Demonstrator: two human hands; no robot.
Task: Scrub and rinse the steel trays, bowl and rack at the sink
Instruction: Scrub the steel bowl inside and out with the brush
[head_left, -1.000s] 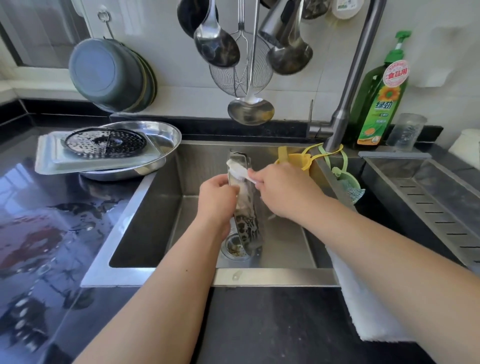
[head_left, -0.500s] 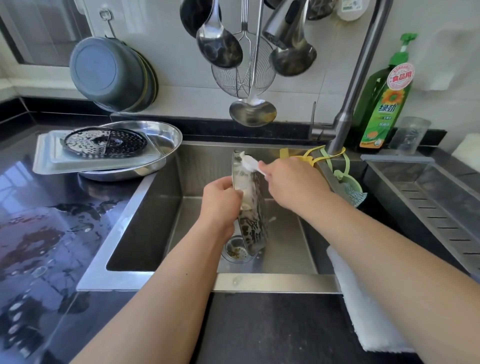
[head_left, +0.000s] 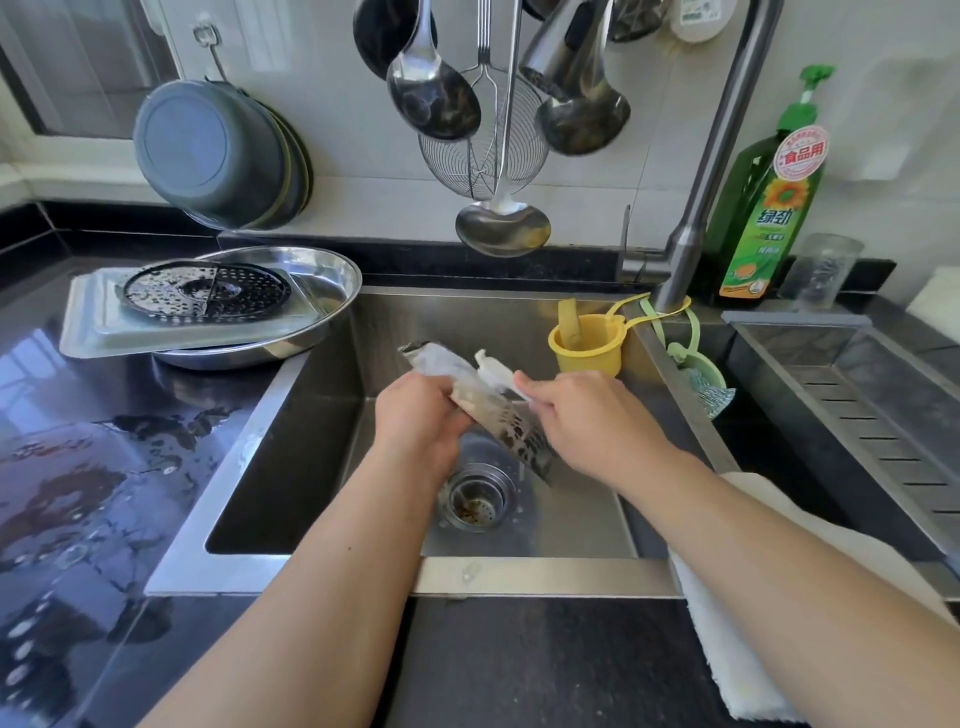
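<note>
Head view, looking down into the sink (head_left: 291, 457) set in the dark counter (head_left: 78, 467). The left hand (head_left: 415, 421) has its grip curled round the middle of a steel tray (head_left: 498, 415), which is held on edge and tilted above the drain (head_left: 480, 499), its upper end toward the sink's back wall and its lower end just above the strainer. The right hand (head_left: 587, 421) pinches a white scrubbing pad (head_left: 496, 374) against the tray's upper face, which looks soapy. At the counter's back-left edge, overhanging the sink's left rim, a round steel bowl (head_left: 332, 275) carries a rectangular tray (head_left: 104, 332) with a perforated round rack (head_left: 208, 291) lying on top. A yellow cup (head_left: 587, 348) hangs in the sink's back-right corner, beside the faucet (head_left: 691, 249). A green soap bottle (head_left: 769, 208) stands by the wall, and a white cloth (head_left: 727, 649) drapes over the sink's front-right rim.
</note>
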